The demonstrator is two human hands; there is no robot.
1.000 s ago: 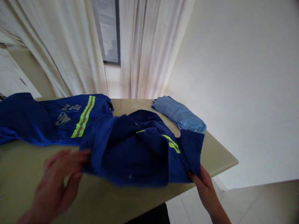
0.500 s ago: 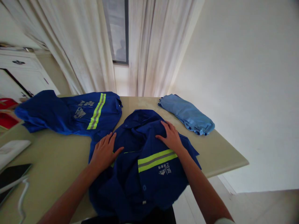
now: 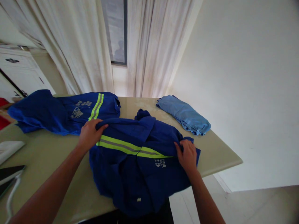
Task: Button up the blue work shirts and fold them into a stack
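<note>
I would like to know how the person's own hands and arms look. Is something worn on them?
The left hand and the right hand are bare: no gloves, and no ring shows. The left forearm and right forearm are uncovered where visible, with no sleeve, watch or bracelet in sight.

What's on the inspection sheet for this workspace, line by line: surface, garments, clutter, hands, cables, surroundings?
Surface: pale table, partly covered.
Garments: near blue garment hangs over the front edge; far blue garment lies left, light-blue bundle right.
Clutter: white object and dark flat device, left.
Hands: left hand and right hand grip the near blue garment.
Cables: white cable crosses the device.
Surroundings: curtains, window, cabinet.
</note>
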